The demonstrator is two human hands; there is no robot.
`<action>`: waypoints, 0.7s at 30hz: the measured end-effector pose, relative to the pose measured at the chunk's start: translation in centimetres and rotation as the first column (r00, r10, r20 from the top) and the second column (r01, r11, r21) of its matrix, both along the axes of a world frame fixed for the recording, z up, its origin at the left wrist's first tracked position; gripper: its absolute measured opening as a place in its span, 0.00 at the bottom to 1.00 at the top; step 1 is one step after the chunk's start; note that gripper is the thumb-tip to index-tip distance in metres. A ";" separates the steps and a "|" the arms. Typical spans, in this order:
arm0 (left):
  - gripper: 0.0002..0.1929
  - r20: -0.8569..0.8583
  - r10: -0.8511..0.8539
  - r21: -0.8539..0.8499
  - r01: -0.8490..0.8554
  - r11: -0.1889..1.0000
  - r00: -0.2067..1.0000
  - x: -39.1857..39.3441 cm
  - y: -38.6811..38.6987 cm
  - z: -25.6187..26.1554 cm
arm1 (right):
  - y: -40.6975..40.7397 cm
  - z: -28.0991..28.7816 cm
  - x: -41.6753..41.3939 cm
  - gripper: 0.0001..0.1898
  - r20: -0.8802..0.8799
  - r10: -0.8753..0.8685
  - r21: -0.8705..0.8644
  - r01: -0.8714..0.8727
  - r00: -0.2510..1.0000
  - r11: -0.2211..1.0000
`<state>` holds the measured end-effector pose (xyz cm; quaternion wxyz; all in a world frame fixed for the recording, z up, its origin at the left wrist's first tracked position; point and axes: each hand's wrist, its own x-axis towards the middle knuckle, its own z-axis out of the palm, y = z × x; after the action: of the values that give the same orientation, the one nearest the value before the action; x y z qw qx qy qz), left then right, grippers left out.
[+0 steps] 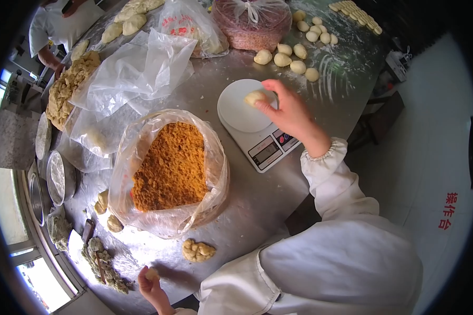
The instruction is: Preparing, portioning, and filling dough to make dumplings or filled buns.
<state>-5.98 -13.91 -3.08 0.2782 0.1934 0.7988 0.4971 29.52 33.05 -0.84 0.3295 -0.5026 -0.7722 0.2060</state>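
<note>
My right hand is over the white plate of a digital kitchen scale. Its thumb and fingers grip a pale dough piece; whether the dough touches the plate I cannot tell. Close to the table's near edge, my left hand pinches a small bit of dough. A lumpy dough piece lies on the metal table just beyond that hand. Between my hands stands a clear plastic bag, open at the top, with orange-brown crumbly filling inside.
Several dough balls sit beyond the scale, near a tied bag of pinkish filling. Crumpled plastic sheeting and a large dough mass lie to the left. Metal bowls line the left edge. Another person stands at the far left.
</note>
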 end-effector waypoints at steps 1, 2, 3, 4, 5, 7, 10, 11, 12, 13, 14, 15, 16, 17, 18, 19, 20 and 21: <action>0.22 -0.076 0.037 -0.116 -0.046 0.992 0.996 0.7 -0.5 -0.4 | 0.0 0.0 -0.4 0.22 -0.004 0.007 0.005 -0.007 1.000 1.000; 0.22 -0.077 0.041 -0.112 -0.050 0.993 0.996 1.4 -0.3 -0.5 | -0.1 -0.1 -0.6 0.22 0.084 0.059 0.057 -0.064 0.995 0.996; 0.20 -0.347 -0.098 -0.205 0.027 0.978 0.933 2.0 0.0 -0.5 | -0.2 -0.1 -0.8 0.23 0.175 0.104 0.106 -0.123 0.979 0.987; 0.19 -0.573 -0.247 -0.312 0.071 0.947 0.782 2.6 0.5 -0.5 | -0.3 -0.4 -1.1 0.23 0.174 0.104 0.114 -0.125 0.979 0.986; 0.14 -0.527 -0.204 -0.275 0.062 0.959 0.825 3.2 1.5 -0.6 | -0.2 -0.8 -0.9 0.23 0.190 0.111 0.087 -0.130 0.975 0.988; 0.11 -0.607 -0.209 -0.356 -0.027 0.934 0.767 3.1 1.9 -1.8 | 0.5 -1.5 -0.7 0.24 0.192 0.144 0.081 -0.162 0.971 0.983; 0.10 -0.721 -0.249 -0.446 -0.157 0.881 0.647 2.3 2.2 -2.6 | 1.8 -0.2 -0.9 0.22 0.165 0.137 -0.124 -0.117 0.977 0.985; 0.10 -0.677 -0.212 -0.461 -0.182 0.869 0.704 1.8 1.9 -2.9 | 2.6 0.3 -0.7 0.22 0.167 0.134 -0.113 -0.116 0.977 0.987; 0.10 -0.630 -0.174 -0.478 -0.201 0.855 0.757 1.6 2.0 -3.0 | 3.8 1.0 -0.1 0.21 0.056 -0.013 -0.096 0.019 0.998 0.995; 0.09 -0.677 -0.157 -0.406 -0.188 0.894 0.719 1.7 2.0 -3.2 | 5.0 1.7 0.5 0.21 -0.057 -0.158 -0.095 0.152 0.986 0.984; 0.09 -0.676 -0.152 -0.399 -0.184 0.898 0.721 2.0 2.1 -3.1 | 6.1 2.9 1.1 0.22 -0.076 -0.315 0.010 0.317 0.946 0.948; 0.09 -0.699 -0.126 -0.344 -0.177 0.922 0.704 2.4 2.2 -2.9 | 7.3 3.3 2.0 0.24 -0.140 -0.411 0.106 0.427 0.901 0.898; 0.09 -0.720 -0.099 -0.289 -0.167 0.943 0.687 2.6 2.2 -2.9 | 8.1 3.5 2.9 0.23 -0.299 -0.441 0.131 0.494 0.846 0.860; 0.09 -0.719 -0.088 -0.283 -0.174 0.943 0.690 2.6 1.6 -3.2 | 8.3 3.8 3.1 0.24 -0.314 -0.459 0.163 0.524 0.831 0.836; 0.09 -0.746 -0.116 -0.295 -0.169 0.940 0.655 2.6 0.5 -3.6 | 8.4 4.1 3.1 0.25 -0.330 -0.478 0.195 0.554 0.814 0.810; 0.10 -0.771 -0.145 -0.307 -0.163 0.938 0.620 2.6 -0.1 -4.0 | 8.2 3.9 2.8 0.25 -0.330 -0.470 0.204 0.548 0.819 0.811; 0.10 -0.770 -0.134 -0.302 -0.171 0.938 0.624 2.6 -0.4 -4.1 | 7.5 3.2 1.9 0.26 -0.341 -0.387 0.171 0.462 0.857 0.870; 0.13 -0.744 -0.152 -0.325 -0.153 0.933 0.651 2.7 -0.6 -4.2 | 6.2 3.0 0.9 0.26 -0.351 -0.303 0.137 0.369 0.886 0.919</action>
<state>-3.26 -14.54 -7.30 -0.0512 0.3289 0.9180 0.2157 30.44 39.26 2.15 0.5311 -0.5530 -0.6251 0.1463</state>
